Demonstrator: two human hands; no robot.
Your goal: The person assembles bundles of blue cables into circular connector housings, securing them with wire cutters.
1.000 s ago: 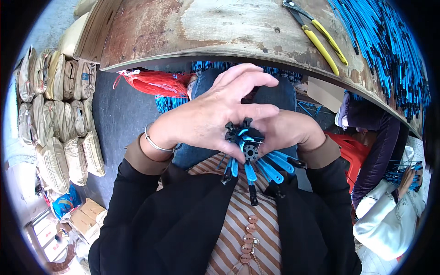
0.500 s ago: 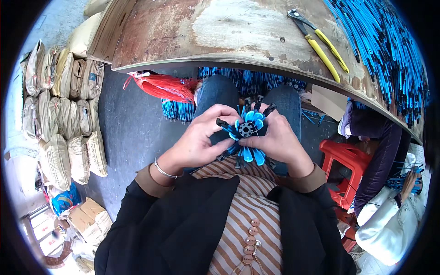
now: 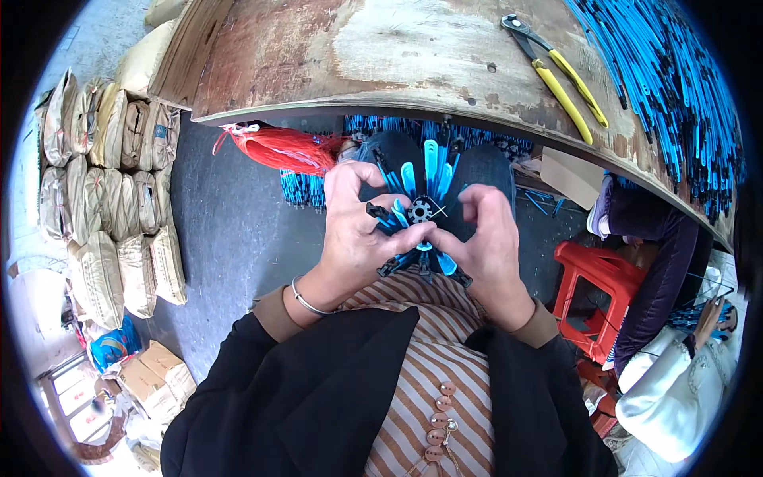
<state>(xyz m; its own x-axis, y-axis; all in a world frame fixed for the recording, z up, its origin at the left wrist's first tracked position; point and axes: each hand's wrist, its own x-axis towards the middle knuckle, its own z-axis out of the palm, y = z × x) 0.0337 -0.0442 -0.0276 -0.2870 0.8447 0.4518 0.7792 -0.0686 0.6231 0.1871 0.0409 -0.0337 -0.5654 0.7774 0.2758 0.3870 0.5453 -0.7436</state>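
Right now a small round hub (image 3: 419,211) with a toothed centre is sitting between the two hands, held up over the lap just below the edge of the worn wooden workbench (image 3: 397,56). Blue-and-black strips (image 3: 430,163) are fanning out from it: several are standing up above the hub, a few are pointing down and to the sides, so the ring looks partly filled. How many slots are waiting I cannot tell, since the fingers are hiding the lower part; as a judgement, the assembly is somewhere past its middle but not closed all round.

The left hand (image 3: 354,230) is curling its fingers about the left side of the hub, thumb and forefinger pinching a dark strip end (image 3: 380,215). The right hand (image 3: 485,238) is closing on the right side, its fingertips pressing on the strips near the centre; both are gripping, neither is lying open.

Further out, a pair of yellow-handled pliers (image 3: 560,75) is lying on the workbench, untouched, and a large heap of loose blue strips (image 3: 675,87) is covering its right end, so plenty of stock is remaining. A red mesh bag (image 3: 278,149) is hanging under the bench edge, stacked sacks (image 3: 103,191) are lining the floor on the left, and a red plastic stool (image 3: 592,294) is standing to the right beside another person's purple sleeve (image 3: 652,262).
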